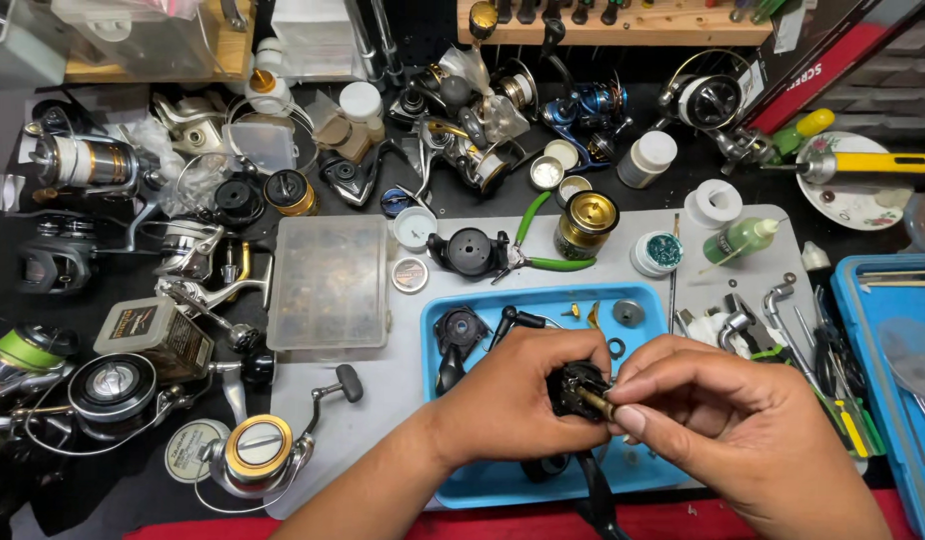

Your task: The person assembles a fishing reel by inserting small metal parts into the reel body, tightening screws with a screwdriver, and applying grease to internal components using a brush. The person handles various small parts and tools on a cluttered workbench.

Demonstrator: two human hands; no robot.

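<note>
Over the blue tray [463, 310] at the surface's near edge, the left hand [503, 395] grips a black reel body [575, 388], fingers closed around it. The right hand [703, 400] pinches a small brass shaft [595, 401] at that body. A green squeeze bottle [740, 240] and a white-lidded round jar [649, 158] stand toward the far right.

Bright, even light falls from above onto the grey mat [623, 262], leaving only soft, short shadows. Small glints sit on the gold spool [587, 223] and the clear plastic box [328, 282]. The centre is sharp; edges bow slightly and the corners darken.
</note>
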